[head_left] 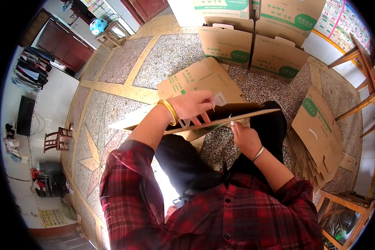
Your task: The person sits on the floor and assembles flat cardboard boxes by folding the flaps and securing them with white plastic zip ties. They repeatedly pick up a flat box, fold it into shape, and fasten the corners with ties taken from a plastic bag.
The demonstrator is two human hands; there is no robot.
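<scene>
A partly folded brown carton [237, 116] stands tilted across my knees, its near panel seen edge-on. My left hand [189, 107], with a gold bangle at the wrist, reaches over that edge, its fingers bent down against the panel's inner side. Pale bits show beside these fingers, too small to name. On the near side of the panel, my right hand [246, 138] pinches a small white plastic piece [232, 123] close to the edge. Beyond my left hand a cardboard flap [200, 77] with green print spreads out, with a white handle cutout [220, 99] by its near edge.
Assembled cartons [227, 43] are stacked at the far right. A pile of flat cartons [318, 129] leans to my right, beside wooden chairs [358, 100]. A small chair [58, 139] stands far left, and a stool [112, 36] bears a blue object. The floor is speckled stone.
</scene>
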